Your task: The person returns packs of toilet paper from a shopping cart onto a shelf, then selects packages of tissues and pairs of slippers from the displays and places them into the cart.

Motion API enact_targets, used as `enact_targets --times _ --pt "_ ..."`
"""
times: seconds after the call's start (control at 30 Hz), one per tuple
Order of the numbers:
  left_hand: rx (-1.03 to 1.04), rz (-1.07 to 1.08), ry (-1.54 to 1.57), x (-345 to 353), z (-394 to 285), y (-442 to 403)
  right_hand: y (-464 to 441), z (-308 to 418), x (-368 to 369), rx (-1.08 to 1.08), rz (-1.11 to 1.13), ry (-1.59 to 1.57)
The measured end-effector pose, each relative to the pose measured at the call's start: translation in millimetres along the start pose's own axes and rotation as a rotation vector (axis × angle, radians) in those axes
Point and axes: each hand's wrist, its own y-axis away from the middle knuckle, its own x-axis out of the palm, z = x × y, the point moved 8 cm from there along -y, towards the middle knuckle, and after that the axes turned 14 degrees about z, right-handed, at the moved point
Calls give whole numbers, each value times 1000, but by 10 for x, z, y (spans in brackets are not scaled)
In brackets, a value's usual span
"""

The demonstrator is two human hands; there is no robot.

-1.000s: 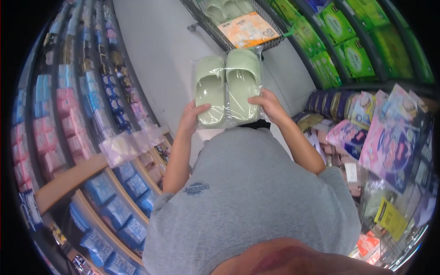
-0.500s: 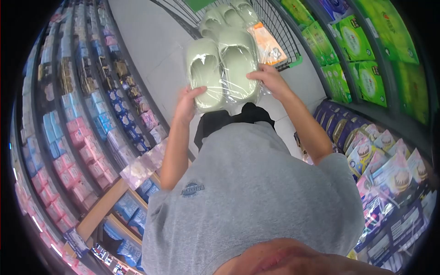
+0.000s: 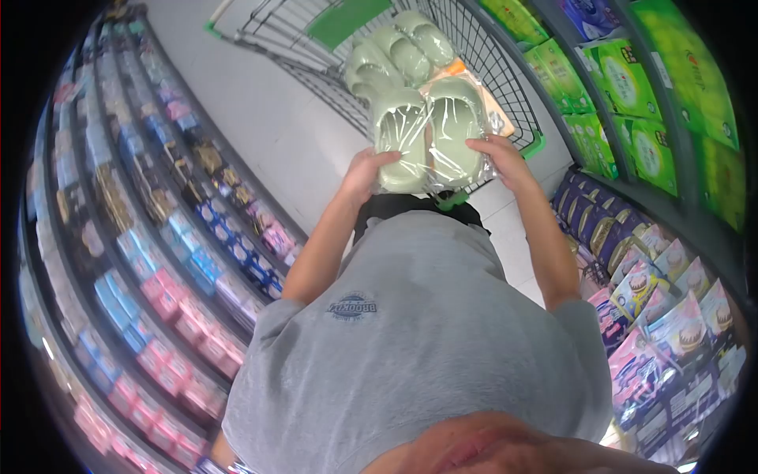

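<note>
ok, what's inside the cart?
Pale green slippers and an orange-and-white packet, partly hidden by the bagged pair in hand. Anything beneath them is covered; can't tell.

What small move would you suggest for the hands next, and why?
I would probably ease the wrapped slippers forward and lower them into the cart. The left hand and right hand grip them by their near end, they overlap the cart's near end in view, and similar slippers lie inside it.
</note>
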Motion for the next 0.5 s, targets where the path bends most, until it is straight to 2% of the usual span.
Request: enact_targets --times 0.1,0.17,0.23,0.27,0.3,0.37,0.47,0.5 --pt "-42 106 28 -149 -214 -492 -234 437 -74 75 -127 125" --pt "34 88 61 -331 -375 -792 -614 551 -267 99 -190 182" --pt "22 137 63 -594 -411 -1134 -960 725 -380 168 -254 397" --pt "6 135 -39 -754 -468 -1322 -1179 869 -469 196 -284 592" --pt "-12 132 -143 -881 -527 -1510 -1433 963 -571 248 -285 692" --pt "28 34 -136 -1175 -620 -1912 -1925 1102 -749 321 -287 894" --pt "56 -17 -138 -1349 -846 -2466 -2497 1497 -851 287 -360 1205" --pt "60 -33 -167 -1454 -886 -2697 -2673 1565 -902 302 -358 1200"
